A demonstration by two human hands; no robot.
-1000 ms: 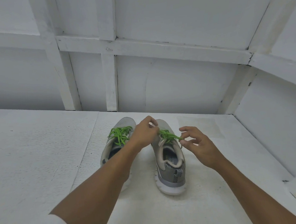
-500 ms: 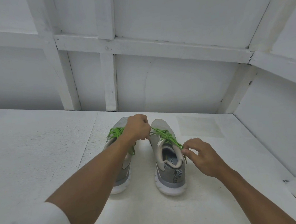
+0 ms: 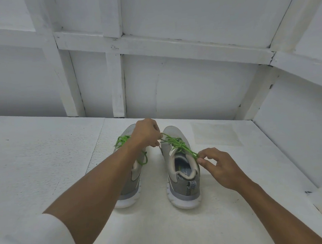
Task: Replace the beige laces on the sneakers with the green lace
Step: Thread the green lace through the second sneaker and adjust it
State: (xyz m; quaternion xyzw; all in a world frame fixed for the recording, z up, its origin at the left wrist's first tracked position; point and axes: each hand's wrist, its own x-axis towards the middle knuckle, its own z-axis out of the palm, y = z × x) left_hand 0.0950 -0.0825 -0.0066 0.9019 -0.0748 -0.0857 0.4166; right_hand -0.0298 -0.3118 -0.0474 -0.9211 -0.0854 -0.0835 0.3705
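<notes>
Pinching one end of the green lace [image 3: 179, 144], thumb and fingers [image 3: 204, 161] of the right hand [image 3: 223, 168] clamped; fingers [image 3: 155, 142] of the left hand [image 3: 145, 133] curled round the other end. Ends drawn apart, likely to cinch the knot on the right sneaker [image 3: 181, 186]. Left sneaker [image 3: 129, 188] just beside, already laced green. Both upright on the table [image 3: 44, 158].

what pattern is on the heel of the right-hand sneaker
Black-and-white zigzag on the heel patch of the grey sneaker, best seen in the head view.
</notes>
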